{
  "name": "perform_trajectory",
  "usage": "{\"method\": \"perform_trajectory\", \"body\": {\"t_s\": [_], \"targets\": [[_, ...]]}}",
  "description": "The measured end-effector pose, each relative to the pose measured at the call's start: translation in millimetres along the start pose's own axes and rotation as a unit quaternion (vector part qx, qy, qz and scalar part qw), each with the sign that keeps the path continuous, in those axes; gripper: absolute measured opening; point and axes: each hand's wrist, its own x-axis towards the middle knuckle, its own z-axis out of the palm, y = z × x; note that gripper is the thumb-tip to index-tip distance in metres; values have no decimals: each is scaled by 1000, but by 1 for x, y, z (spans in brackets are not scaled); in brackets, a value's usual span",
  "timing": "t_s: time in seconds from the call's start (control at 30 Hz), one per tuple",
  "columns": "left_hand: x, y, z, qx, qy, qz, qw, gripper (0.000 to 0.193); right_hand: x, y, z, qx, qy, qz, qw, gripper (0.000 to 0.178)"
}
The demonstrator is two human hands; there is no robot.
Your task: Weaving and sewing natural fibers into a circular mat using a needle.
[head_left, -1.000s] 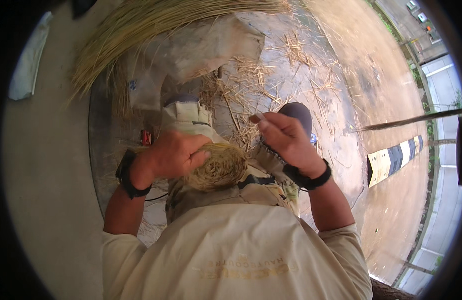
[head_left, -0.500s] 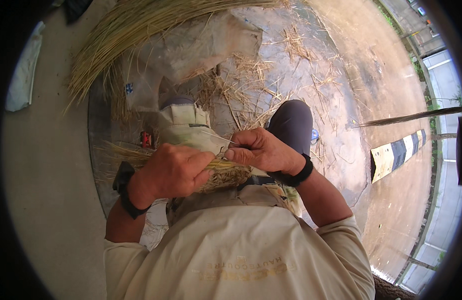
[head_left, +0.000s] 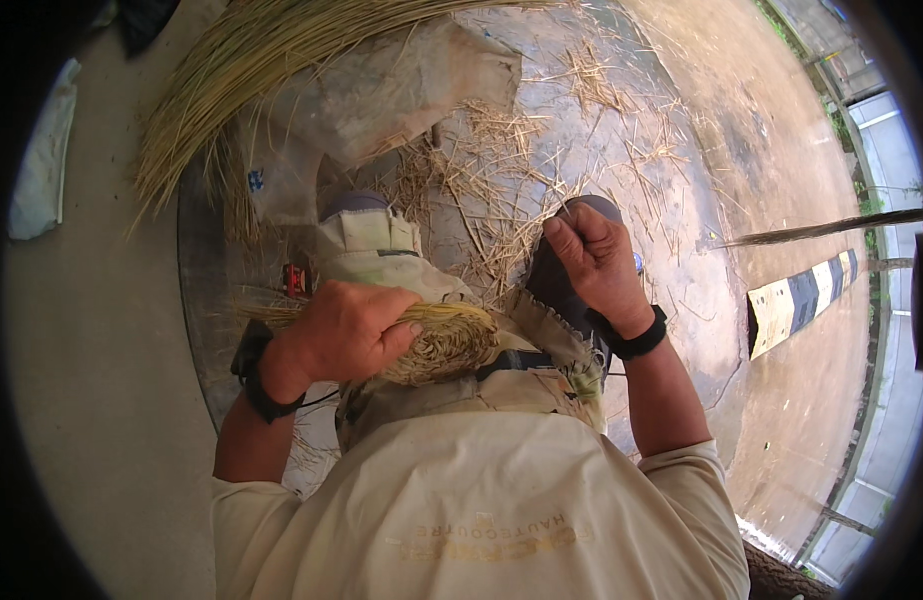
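A coiled, woven straw piece rests on my lap, its ringed face turned up and to the right. Around its left end my left hand is closed, thumb and fingers pinching the upper rim, where yellowish strands lie. Loose straw ends stick out to the left behind that hand. Over my right knee and apart from the straw piece, my right hand is raised in a pinch. A thin dark line shows near its fingertips; what it is I cannot make out.
A large bundle of long straw lies at the far left, partly over a translucent plastic sheet. Straw scraps litter the grey mat. A small red object sits left of my leg. Far right stands a black-and-white striped barrier.
My right hand has pulled away from the straw piece, moving right and farther out, still pinched. The straw piece's ringed face shows more now. My left hand keeps its hold.
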Motion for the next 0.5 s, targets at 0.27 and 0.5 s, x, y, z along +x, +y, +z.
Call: {"method": "perform_trajectory", "body": {"t_s": [0.27, 0.5], "targets": [[2, -37, -12, -43, -17, -66, 997, 23, -16, 9, -51, 90, 143, 153, 974, 27], [29, -57, 28, -81, -79, -97, 989, 32, -88, 32, -129, 73, 315, 173, 930, 36]]}}
